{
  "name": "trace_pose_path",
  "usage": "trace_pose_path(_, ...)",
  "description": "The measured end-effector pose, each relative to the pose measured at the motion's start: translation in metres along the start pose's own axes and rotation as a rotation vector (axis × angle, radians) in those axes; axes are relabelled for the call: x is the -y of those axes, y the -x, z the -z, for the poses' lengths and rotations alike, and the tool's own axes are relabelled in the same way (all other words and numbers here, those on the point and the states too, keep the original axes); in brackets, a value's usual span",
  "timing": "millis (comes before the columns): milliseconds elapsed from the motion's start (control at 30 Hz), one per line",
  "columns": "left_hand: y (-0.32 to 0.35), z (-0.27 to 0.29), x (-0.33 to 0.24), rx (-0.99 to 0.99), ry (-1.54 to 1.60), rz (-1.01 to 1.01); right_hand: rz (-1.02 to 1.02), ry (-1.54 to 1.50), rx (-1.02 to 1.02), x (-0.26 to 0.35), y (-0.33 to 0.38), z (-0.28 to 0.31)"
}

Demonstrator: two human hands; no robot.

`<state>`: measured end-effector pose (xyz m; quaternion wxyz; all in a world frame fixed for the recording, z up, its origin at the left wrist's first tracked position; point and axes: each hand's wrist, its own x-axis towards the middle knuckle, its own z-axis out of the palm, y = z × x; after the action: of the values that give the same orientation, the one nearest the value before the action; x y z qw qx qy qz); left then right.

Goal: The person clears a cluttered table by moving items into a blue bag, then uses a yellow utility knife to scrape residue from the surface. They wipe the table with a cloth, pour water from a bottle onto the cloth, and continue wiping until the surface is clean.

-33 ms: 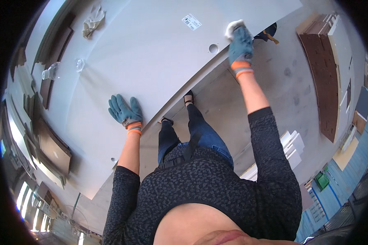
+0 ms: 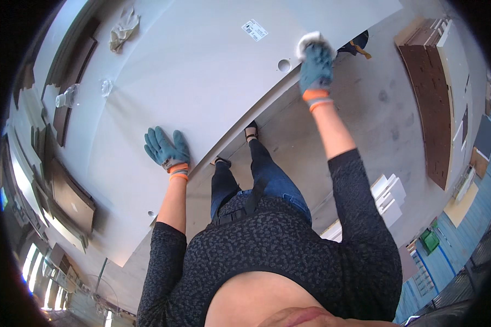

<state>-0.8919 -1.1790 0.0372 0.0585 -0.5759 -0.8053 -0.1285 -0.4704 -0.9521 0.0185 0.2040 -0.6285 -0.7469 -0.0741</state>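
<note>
A large pale panel (image 2: 202,82) stretches out before me, with a printed white label (image 2: 255,30) on its far part. My left hand (image 2: 167,149), in a teal glove with an orange cuff, lies flat on the panel near its close edge, fingers stretched out. At the panel's right edge, my right hand (image 2: 317,68) in a matching glove is closed on a white cloth (image 2: 312,41) pressed to the surface. Motion slightly blurs that hand. Just left of it is a round hole (image 2: 284,65) in the panel.
A crumpled beige rag (image 2: 124,31) lies on the panel's far left. A clear plastic bottle (image 2: 67,97) stands at the left. Stacked boards (image 2: 73,199) line the left side, and a brown board stack (image 2: 428,109) is at the right. White strips (image 2: 387,196) lie right of me.
My right hand, with the white cloth, has shifted slightly to the left along the panel's edge. My left hand has stayed in place.
</note>
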Motion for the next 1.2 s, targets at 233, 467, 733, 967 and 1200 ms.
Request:
trace_pose_path(233,0.001,0.001,-0.002,0.028,-0.036,-0.014,-0.016,0.004,0.000,-0.015,-0.015,0.006)
trace_pose_path(467,-0.001,0.001,-0.002,0.034,-0.044,-0.012,-0.118,-0.232,-0.005,-0.022,-0.039,0.010)
trace_pose_path(733,-0.005,-0.004,-0.003,0.060,-0.027,-0.012,-0.263,-0.342,-0.094,-0.051,-0.068,0.001)
trace_pose_path(967,0.001,0.001,0.001,0.039,-0.051,-0.027,-0.022,-0.112,0.183,0.046,0.022,0.011)
trace_pose_path(1200,-0.002,-0.002,0.003,0.060,-0.055,-0.040,-0.117,-0.154,0.075,0.005,-0.037,-0.012)
